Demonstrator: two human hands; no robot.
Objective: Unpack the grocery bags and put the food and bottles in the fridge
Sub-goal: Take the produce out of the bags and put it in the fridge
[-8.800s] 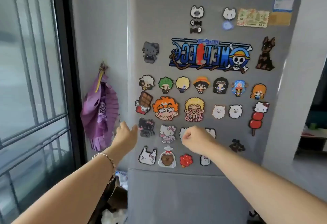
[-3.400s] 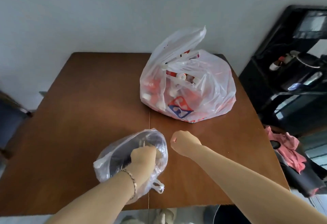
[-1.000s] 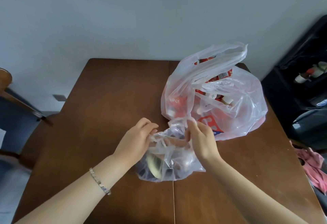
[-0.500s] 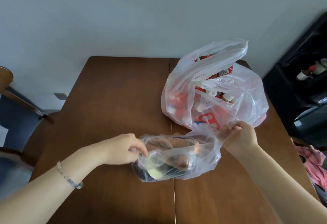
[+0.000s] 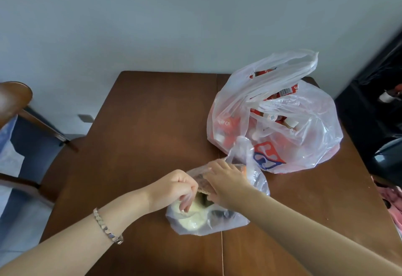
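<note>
Two plastic bags sit on the one wooden table [image 5: 152, 123]. The small clear bag [image 5: 230, 221] lies slumped on its side near the table's front edge, its long axis running from near-left to far-right, with one loose handle sticking up towards the big white bag [image 5: 304, 127]. That one stands upright just behind it at the far right corner, handles up, full of red packs and white caps I can't count through the plastic. Both hands are at the small bag. The left hand [image 5: 171, 188], one bracelet [image 5: 106, 227] on its wrist, pinches the plastic rim between thumb and bunched fingertips. The right hand [image 5: 226, 180] reaches into the mouth, thumb and fingers curled round one brown item [image 5: 204, 185] lying along the same diagonal. One pale round lump [image 5: 191, 219] and one dark lump [image 5: 219, 212] lie beneath it. One chair [image 5: 15, 99] stands off to the left.
</note>
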